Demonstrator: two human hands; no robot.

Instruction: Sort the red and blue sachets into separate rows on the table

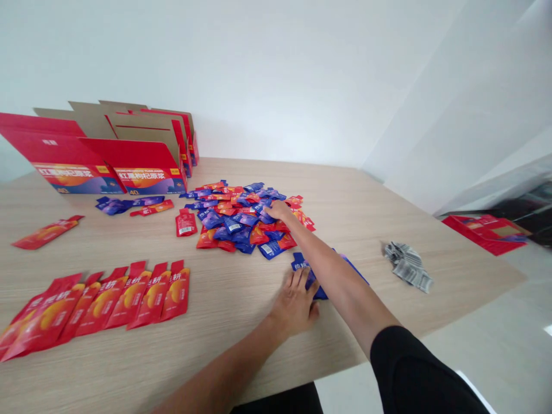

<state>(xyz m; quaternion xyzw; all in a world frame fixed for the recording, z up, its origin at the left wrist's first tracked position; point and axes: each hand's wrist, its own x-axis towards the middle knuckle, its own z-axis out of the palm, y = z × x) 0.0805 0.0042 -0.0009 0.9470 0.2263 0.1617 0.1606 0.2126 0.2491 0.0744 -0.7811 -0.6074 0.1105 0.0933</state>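
Right hand: reaches over the far side of the desk (pixel 224 287), the hand (pixel 278 210) set down in the heap; whether its fingers grip a pouch or only touch one, I cannot tell.
Mixed heap: glossy red and blue flat pouches with narrow necks (pixel 235 225), piled at many angles in mid-desk; a pinch on one neck or side edge, rather than on a bulging middle, should draw out a single pouch cleanly.
Left hand: lies with its fingers (pixel 293 278) spread over printed blue flat pouches (pixel 298 261) near the front, holding nothing clenched; light, flat pressure suits them, as hard pushing could crease or skid the slick film.
Crossed forearm: the right arm passes above those blue pouches, hiding some; keeping it raised should avoid brushing them.
Red row: red flat pouches with orange fruit prints (pixel 140 296) overlap at the left front, printed faces up, necks pointing away; a useful pattern for even overlap and matching direction.
Loose pouch: a red pouch with a white barcode label (pixel 186 224) lies just left of the heap, easily lifted alone.
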